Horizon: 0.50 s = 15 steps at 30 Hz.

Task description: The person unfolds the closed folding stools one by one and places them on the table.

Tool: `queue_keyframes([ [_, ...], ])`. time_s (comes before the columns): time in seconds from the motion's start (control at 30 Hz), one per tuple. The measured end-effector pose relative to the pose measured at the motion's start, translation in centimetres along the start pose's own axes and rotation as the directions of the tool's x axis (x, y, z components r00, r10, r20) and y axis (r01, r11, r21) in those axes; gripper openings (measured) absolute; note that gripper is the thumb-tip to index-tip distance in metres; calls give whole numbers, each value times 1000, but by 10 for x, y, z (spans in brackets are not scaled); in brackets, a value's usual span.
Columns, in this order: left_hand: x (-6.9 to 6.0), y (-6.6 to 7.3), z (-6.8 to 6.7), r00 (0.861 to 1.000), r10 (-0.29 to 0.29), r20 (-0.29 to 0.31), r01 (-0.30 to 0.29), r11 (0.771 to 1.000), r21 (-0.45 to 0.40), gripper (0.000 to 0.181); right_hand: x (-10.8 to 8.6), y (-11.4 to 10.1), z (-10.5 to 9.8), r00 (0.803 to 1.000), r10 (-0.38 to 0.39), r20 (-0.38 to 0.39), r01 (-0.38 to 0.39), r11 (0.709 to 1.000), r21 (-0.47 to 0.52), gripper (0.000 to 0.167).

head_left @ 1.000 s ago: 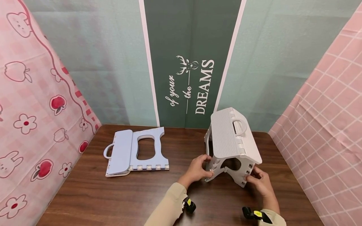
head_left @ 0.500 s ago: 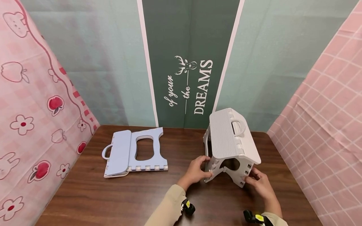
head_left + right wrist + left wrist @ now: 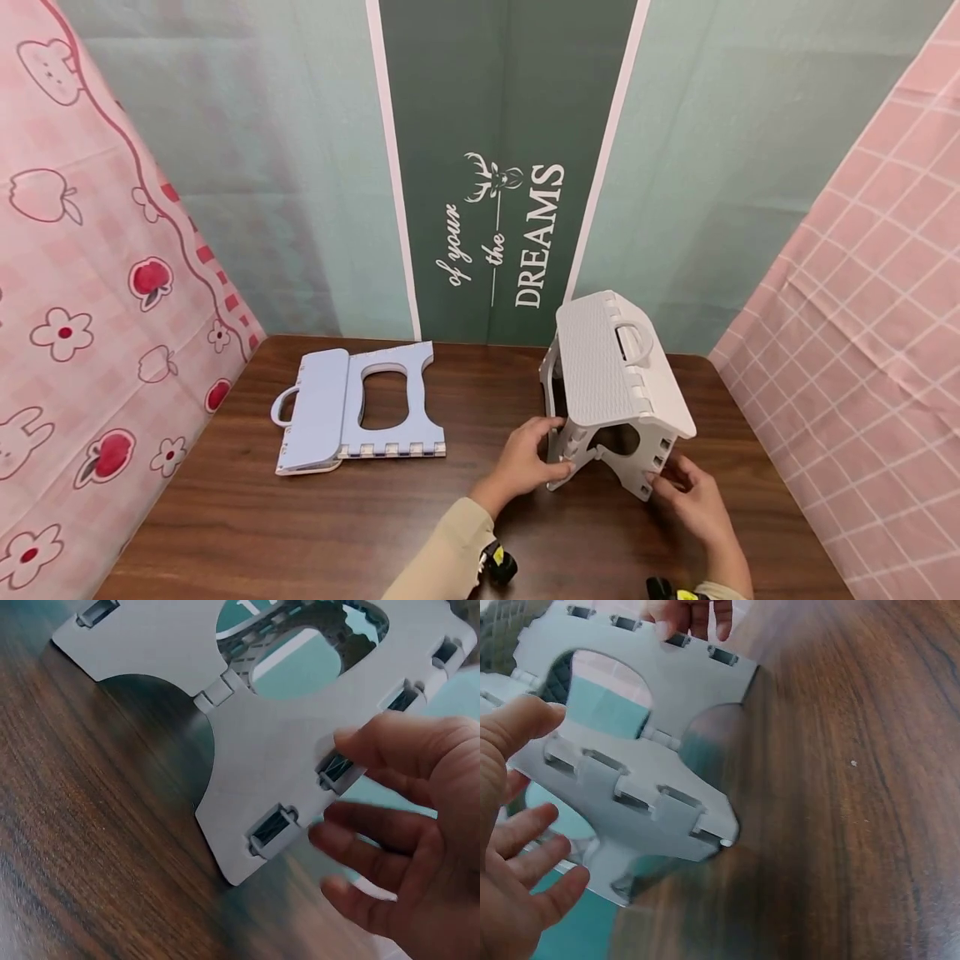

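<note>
A white folding step stool [image 3: 603, 367] stands unfolded on the table at the right, its top slightly peaked along the hinge and its handle loop raised. My left hand [image 3: 525, 462] holds the near left leg, thumb in front and forefinger partly hidden behind the edge. My right hand [image 3: 697, 500] is at the near right leg. In the right wrist view its thumb lies on the hinged edge of the stool [image 3: 262, 750], the forefinger passes behind it, and the other fingers hang curled outside. A pale blue folding step stool [image 3: 318, 408] lies flat at the left.
The wood-grain table [image 3: 360, 533] reaches back to a green and dark cloth backdrop [image 3: 510, 100]. Pink printed cloth [image 3: 67, 250] hangs at the left and pink checked cloth [image 3: 885, 333] at the right.
The white stool stays in place, standing open, with both hands at its near legs. My left hand shifts very slightly toward the leg; my right hand dips a little. The blue stool has not moved.
</note>
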<state>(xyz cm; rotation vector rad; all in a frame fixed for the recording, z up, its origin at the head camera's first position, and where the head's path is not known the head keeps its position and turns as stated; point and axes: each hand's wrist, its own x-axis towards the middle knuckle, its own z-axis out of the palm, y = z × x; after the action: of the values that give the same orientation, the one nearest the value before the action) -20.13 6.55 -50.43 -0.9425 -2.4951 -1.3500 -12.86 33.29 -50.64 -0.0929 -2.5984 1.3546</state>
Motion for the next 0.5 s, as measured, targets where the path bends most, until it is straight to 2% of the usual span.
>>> queue_keyframes([
  [0.07,-1,6,-5,1000,7,-30,-6,999,40,56,-2,-4,-2,999,-30,-29,26,993,-117,36],
  [0.13,-1,13,-11,997,26,-67,-20,996,89,54,-4,-9,-4,995,-70,-69,53,973,-225,38],
  [0.2,0,20,-17,993,53,-104,-38,988,147,52,-5,-13,-8,989,-107,-99,75,954,-291,42],
  [0.27,1,24,-22,990,81,-116,-55,977,208,52,-6,-16,-11,984,-138,-110,97,943,-319,45],
  [0.37,3,30,-29,989,105,-102,-74,960,271,51,-8,-20,-18,980,-170,-105,122,926,-358,48],
  [0.5,9,41,-39,991,110,-73,-80,941,328,49,-8,-28,-26,976,-197,-94,146,910,-388,48],
])
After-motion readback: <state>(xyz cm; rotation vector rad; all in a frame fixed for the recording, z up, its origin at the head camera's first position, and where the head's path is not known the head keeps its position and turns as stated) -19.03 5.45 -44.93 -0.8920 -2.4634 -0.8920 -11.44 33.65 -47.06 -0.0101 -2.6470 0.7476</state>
